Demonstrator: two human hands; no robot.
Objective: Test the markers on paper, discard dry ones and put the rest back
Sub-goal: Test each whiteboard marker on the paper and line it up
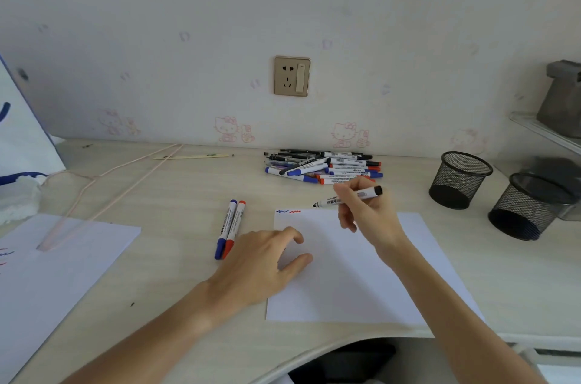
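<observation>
Marker pile just beyond paper

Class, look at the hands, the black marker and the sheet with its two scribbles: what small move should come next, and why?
Probably lower the black marker so its bared tip meets the paper just right of the red scribble. The right hand grips it in a writing hold, tip hovering above the sheet's top edge, the left hand rests on the sheet, and only blue and red test marks show.
</observation>
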